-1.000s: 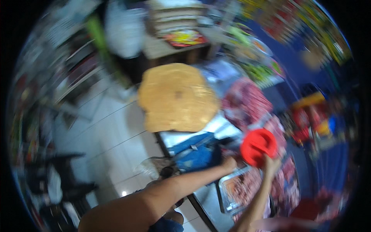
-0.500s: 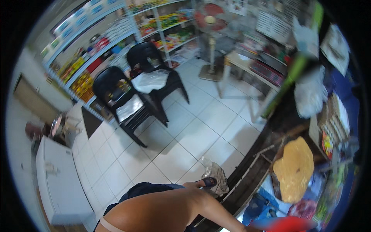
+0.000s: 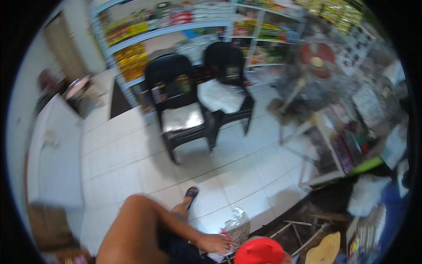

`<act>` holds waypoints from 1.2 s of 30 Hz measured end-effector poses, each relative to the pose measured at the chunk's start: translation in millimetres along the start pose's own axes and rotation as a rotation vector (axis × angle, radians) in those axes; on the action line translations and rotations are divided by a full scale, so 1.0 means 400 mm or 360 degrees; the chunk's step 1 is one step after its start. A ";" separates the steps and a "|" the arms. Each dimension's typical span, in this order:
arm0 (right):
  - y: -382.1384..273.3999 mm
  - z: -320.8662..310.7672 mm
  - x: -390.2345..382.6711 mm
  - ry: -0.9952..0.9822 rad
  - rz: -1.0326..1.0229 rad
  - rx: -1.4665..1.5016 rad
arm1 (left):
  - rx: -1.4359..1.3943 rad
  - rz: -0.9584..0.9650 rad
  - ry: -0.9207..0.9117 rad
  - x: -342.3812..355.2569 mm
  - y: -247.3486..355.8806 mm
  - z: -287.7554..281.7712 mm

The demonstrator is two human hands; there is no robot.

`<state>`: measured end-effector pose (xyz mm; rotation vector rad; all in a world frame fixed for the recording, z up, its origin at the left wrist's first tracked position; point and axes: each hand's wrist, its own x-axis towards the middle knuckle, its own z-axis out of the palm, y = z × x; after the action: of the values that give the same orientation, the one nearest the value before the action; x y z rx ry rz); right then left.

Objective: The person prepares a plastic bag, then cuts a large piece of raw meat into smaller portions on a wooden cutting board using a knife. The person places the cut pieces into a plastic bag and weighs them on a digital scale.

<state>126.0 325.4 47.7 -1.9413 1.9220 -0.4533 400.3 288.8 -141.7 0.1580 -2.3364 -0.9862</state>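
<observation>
Head view: your left hand (image 3: 215, 243) is reaching toward the lower middle of the frame, fingers curling against a crinkled clear plastic bag (image 3: 237, 224) just above and to its right. You are touching it, though blur is hiding whether you are truly gripping it. The red round lid (image 3: 259, 251) is sitting just right of those fingers, at the bottom edge. Your right hand is not showing; 2 black chairs (image 3: 180, 103) are standing well apart, upper middle.
</observation>
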 end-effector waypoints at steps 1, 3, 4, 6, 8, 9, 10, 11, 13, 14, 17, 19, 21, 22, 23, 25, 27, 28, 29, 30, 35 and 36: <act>-0.025 0.070 0.062 0.0096 -0.0142 0.0211 | 0.0026 -0.0019 0.0043 -0.078 -0.037 -0.079; -0.071 0.168 0.159 -0.0077 0.0159 -0.0158 | -0.0091 -0.0435 -0.0246 -0.233 -0.089 -0.243; -0.097 0.208 0.202 -0.0066 0.0278 -0.0052 | 0.0041 -0.0672 -0.0042 -0.273 -0.101 -0.293; -0.151 0.260 0.288 0.0042 0.0386 0.0040 | 0.0374 -0.0800 -0.0009 -0.365 -0.145 -0.459; -0.204 0.278 0.369 0.0121 0.0491 0.0114 | 0.0592 -0.0871 0.0264 -0.402 -0.166 -0.600; -0.222 0.270 0.411 0.0122 0.0471 0.0099 | 0.0812 -0.0757 0.0478 -0.398 -0.191 -0.662; -0.236 0.263 0.453 0.0106 0.0453 0.0091 | 0.0880 -0.0833 0.0527 -0.395 -0.205 -0.724; -0.249 0.253 0.486 0.0069 0.0453 0.0068 | 0.0909 -0.0902 0.0628 -0.390 -0.210 -0.776; -0.251 0.233 0.559 0.0018 0.0525 0.0078 | 0.0994 -0.1111 0.0759 -0.369 -0.254 -0.862; -0.243 0.223 0.594 -0.0004 0.0541 0.0076 | 0.0173 -0.1272 0.1219 -0.351 -0.277 -0.887; -0.205 0.220 0.698 -0.0010 0.0476 0.0002 | -0.0369 -0.1428 0.1762 -0.323 -0.355 -0.934; -0.161 0.233 0.772 -0.0034 0.0351 -0.0071 | -0.0340 -0.1489 0.2084 -0.303 -0.420 -0.945; -0.110 0.268 0.852 -0.0203 0.0352 -0.0104 | -0.0302 -0.1404 0.2052 -0.290 -0.468 -0.947; -0.083 0.291 0.895 -0.0241 0.0312 -0.0126 | 0.0407 -0.1496 0.1736 -0.281 -0.480 -0.945; -0.053 0.310 0.943 -0.0227 0.0273 -0.0144 | 0.1101 -0.1544 0.1312 -0.257 -0.514 -0.946; 0.001 0.346 1.036 -0.0333 0.0240 -0.0159 | 0.0915 -0.1618 0.1392 -0.205 -0.562 -0.936; 0.039 0.374 1.134 -0.0386 0.0258 -0.0175 | 0.0850 -0.1492 0.1696 -0.141 -0.613 -0.932; 0.052 0.382 1.182 -0.0410 0.0251 -0.0166 | 0.0807 -0.1579 0.1707 -0.120 -0.630 -0.942; 0.062 0.385 1.231 -0.0440 0.0211 -0.0180 | 0.0667 -0.1640 0.1726 -0.098 -0.643 -0.950; 0.065 0.385 1.282 -0.0433 0.0172 -0.0187 | 0.0576 -0.1710 0.1731 -0.078 -0.651 -0.960; 0.007 0.372 1.560 -0.0328 0.0013 -0.0171 | 0.0152 -0.1687 0.1799 0.007 -0.799 -1.110; -0.022 0.370 1.617 -0.0315 -0.0013 -0.0168 | 0.0228 -0.1555 0.1865 0.026 -0.837 -1.146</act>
<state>215.4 -315.7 -98.4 -1.9776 1.8453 -0.1576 611.9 -237.3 -114.5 1.5566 -1.1405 -0.7452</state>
